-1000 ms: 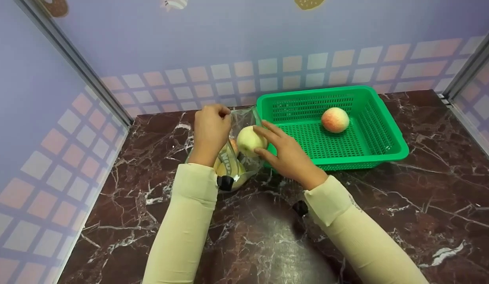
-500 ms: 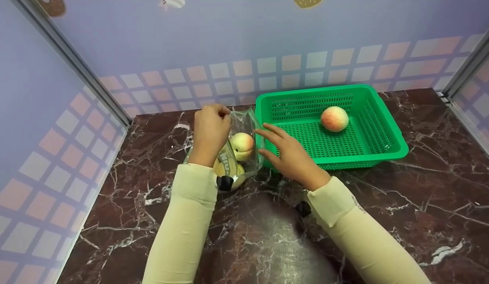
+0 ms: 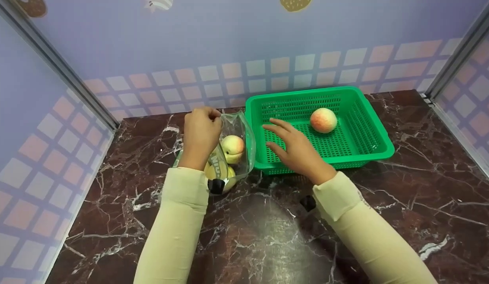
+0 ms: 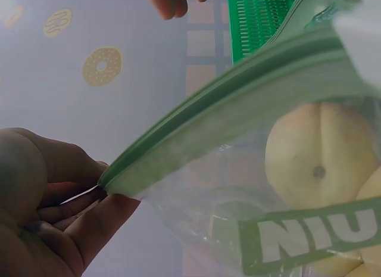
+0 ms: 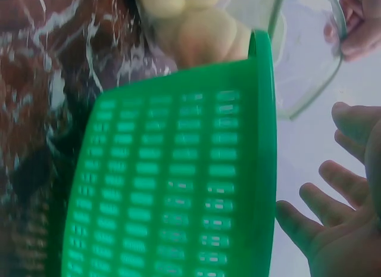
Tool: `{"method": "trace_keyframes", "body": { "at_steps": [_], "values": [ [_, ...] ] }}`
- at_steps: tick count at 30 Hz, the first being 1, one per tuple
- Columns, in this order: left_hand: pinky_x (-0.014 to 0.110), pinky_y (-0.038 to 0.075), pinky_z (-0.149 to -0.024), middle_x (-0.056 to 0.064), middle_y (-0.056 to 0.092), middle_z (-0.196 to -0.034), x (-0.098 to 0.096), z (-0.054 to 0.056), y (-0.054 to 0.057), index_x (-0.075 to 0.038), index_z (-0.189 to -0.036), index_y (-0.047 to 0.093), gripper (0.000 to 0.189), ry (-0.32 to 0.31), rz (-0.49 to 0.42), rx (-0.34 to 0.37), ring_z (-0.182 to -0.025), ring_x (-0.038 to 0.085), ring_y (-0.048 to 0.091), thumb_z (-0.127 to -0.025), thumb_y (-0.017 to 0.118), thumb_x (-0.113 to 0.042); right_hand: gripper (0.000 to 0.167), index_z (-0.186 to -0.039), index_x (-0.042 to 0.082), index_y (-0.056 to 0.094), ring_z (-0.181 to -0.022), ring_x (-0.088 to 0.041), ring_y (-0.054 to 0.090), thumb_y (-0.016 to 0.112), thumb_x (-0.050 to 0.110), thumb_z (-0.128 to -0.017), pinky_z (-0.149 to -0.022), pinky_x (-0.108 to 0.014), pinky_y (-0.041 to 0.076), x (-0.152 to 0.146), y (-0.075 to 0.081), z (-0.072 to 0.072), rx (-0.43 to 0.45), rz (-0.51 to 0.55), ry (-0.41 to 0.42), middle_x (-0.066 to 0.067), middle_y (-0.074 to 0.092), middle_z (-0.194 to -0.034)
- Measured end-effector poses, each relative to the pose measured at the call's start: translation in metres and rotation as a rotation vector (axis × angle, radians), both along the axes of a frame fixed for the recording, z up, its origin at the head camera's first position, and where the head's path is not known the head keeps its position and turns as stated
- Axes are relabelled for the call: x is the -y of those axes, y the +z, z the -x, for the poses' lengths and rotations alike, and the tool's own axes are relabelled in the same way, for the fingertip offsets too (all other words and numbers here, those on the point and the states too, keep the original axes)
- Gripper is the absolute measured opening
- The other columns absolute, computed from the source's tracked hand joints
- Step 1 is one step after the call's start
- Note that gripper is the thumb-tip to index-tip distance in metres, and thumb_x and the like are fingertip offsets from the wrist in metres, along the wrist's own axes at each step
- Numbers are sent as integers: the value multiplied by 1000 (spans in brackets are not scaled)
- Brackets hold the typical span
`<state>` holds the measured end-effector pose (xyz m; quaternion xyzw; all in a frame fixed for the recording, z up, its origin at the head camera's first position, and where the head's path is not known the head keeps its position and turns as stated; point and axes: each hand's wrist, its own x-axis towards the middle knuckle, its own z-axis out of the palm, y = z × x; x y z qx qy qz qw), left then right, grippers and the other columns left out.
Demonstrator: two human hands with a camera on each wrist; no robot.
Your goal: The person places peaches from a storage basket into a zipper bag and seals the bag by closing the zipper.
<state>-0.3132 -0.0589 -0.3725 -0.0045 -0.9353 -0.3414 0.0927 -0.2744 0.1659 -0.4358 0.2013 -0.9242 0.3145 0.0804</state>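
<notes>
My left hand (image 3: 201, 136) pinches the green-edged mouth of a clear plastic zip bag (image 4: 178, 152), which stands open. Several peaches (image 3: 232, 149) lie inside the bag, seen through its clear side with green lettering. My right hand (image 3: 297, 152) is over the left part of a green plastic basket (image 3: 386, 152), its fingers spread and holding nothing. One pink and yellow peach (image 3: 323, 120) sits in the basket, beyond and to the right of that hand. In the right wrist view, the fingers (image 5: 333, 205) are extended beside the basket's rim.
Both bag and basket stand on a dark red marbled tabletop (image 3: 252, 236), the bag close to the basket's left side. A patterned wall panel (image 3: 244, 47) rises behind them, and another panel (image 3: 31, 157) stands at the left.
My right hand has let go of a peach, which dropped into the bag, and has moved right over the basket. My left hand keeps its grip on the bag's edge.
</notes>
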Motion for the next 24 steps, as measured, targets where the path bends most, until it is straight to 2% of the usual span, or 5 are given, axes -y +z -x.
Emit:
{"method": "trace_keyframes", "body": {
  "at_steps": [11, 16, 24],
  "values": [
    [34, 49, -65, 11, 74, -99, 1, -1, 0, -7, -105, 74, 25, 12, 5, -10, -73, 22, 64, -93, 53, -13, 48, -145, 19, 45, -135, -29, 45, 54, 31, -99, -108, -49, 40, -20, 4, 10, 8, -5, -42, -7, 37, -154],
    [35, 51, -69, 11, 74, -100, 3, -2, -1, -6, -104, 74, 25, 17, 15, -18, -76, 23, 66, -92, 54, -13, 48, -145, 21, 44, -139, -29, 41, 53, 32, -99, -109, -51, 38, -29, 7, 17, 25, -14, -75, -6, 35, -155],
    [31, 47, -63, 9, 74, -101, -4, -2, -3, -8, -106, 74, 25, 9, -3, 4, -71, 20, 63, -93, 52, -12, 49, -146, 19, 43, -136, -32, 43, 54, 31, -99, -107, -51, 39, -48, 15, 26, 24, -8, -130, -8, 33, -155]
  ]
}}
